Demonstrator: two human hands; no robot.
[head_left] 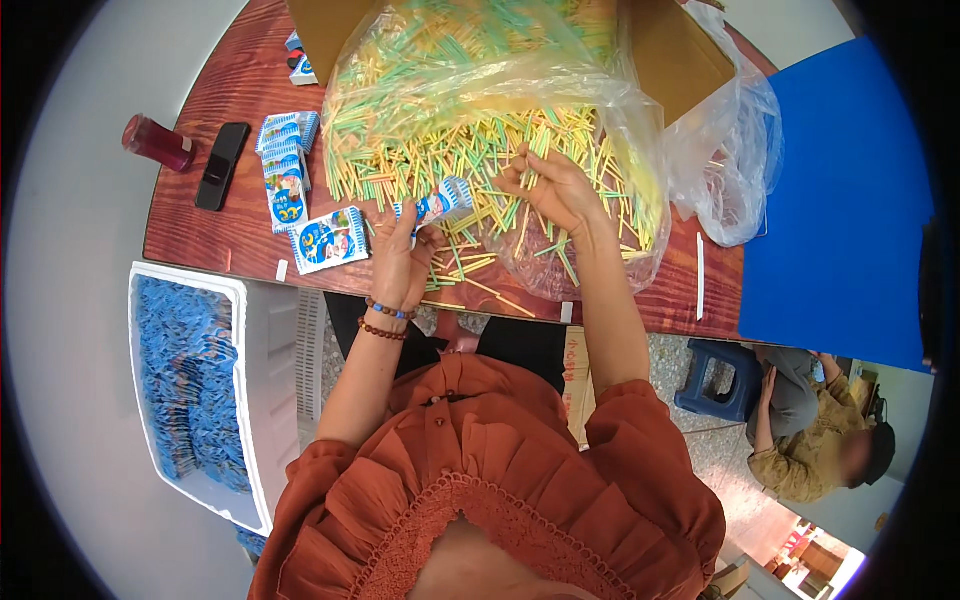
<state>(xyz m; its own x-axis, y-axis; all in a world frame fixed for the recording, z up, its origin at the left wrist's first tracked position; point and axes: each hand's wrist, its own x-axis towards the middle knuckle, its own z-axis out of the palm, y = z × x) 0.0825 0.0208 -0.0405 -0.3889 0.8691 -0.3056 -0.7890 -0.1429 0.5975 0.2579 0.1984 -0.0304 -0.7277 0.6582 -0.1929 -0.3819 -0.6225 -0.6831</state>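
My left hand (398, 250) holds a small blue and white packet (438, 203) by its lower end, just above the table's front edge. My right hand (553, 187) pinches a few thin yellow and green sticks out of a big heap of sticks (440, 140) that spills from a clear plastic bag (620, 110) on the reddish wooden table (190, 230). Both hands are close together in the middle. Bead bracelets circle my left wrist.
Several more blue packets (285, 170) lie left of the heap, one flat (328, 240) near the edge. A black phone (221, 165) and a red bottle (157, 142) lie far left. A white foam box of blue packets (190, 385) stands lower left. A cardboard box (680, 60) sits behind. Another person (815, 430) sits lower right beside a blue stool (715, 385).
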